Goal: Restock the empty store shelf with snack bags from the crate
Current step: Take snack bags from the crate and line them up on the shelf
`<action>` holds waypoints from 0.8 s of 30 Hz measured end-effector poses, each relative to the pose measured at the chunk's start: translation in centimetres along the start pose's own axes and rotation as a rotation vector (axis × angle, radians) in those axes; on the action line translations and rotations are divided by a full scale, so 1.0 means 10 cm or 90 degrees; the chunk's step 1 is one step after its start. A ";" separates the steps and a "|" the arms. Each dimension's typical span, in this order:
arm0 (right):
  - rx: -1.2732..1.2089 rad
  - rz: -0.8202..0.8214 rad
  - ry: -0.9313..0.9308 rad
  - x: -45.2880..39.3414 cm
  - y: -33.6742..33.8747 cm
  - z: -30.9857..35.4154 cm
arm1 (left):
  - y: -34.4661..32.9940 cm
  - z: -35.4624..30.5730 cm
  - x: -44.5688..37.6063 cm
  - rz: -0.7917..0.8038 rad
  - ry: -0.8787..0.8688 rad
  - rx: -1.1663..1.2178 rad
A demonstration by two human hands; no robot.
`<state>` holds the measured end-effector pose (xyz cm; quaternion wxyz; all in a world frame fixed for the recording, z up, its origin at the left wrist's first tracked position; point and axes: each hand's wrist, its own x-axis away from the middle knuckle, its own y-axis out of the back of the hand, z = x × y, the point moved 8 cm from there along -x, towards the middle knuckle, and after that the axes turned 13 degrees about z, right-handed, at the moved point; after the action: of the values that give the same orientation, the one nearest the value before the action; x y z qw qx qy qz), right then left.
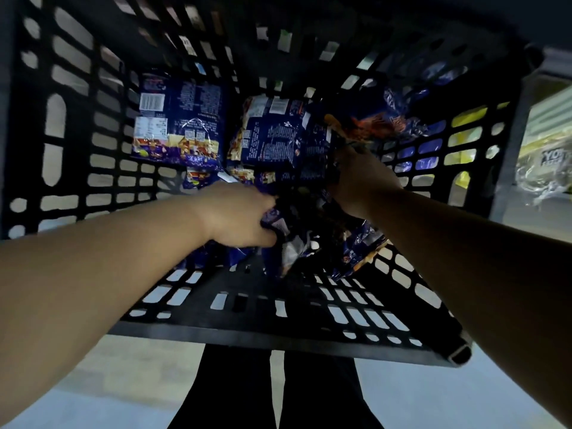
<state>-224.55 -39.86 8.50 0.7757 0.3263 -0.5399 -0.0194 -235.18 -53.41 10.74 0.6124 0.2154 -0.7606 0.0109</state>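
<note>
Both my arms reach down into a black slotted plastic crate [278, 332] that holds several dark blue snack bags. My left hand [238, 215] grips a blue bag [275, 224] near the crate's front, its fingers curled into the crumpled foil. My right hand [359, 181] holds the edge of another bag [371, 125] with orange print, lifted toward the right wall. One bag [178, 122] lies flat at the back left, its printed back facing up. Another bag [272, 134] lies in the middle.
The crate's tall walls [71, 128] stand round both hands. A shelf [548, 140] with packaged goods shows past the right wall. Pale floor [108, 382] and my dark trouser legs [278, 391] lie below the crate's front rim.
</note>
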 end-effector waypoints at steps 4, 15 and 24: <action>-0.026 0.002 0.001 0.02 0.06 0.02 | 0.06 0.36 0.06 0.066 0.063 0.338; -0.018 0.036 0.014 -0.07 -0.16 0.00 | 0.01 0.74 -0.19 0.031 0.215 0.483; -0.064 0.033 0.011 -0.08 -0.12 0.00 | 0.19 0.69 -0.05 -0.244 0.181 0.365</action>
<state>-224.48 -40.49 7.23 0.7960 0.2729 -0.5397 -0.0231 -242.15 -53.45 9.00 0.6175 0.5134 -0.5796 0.1385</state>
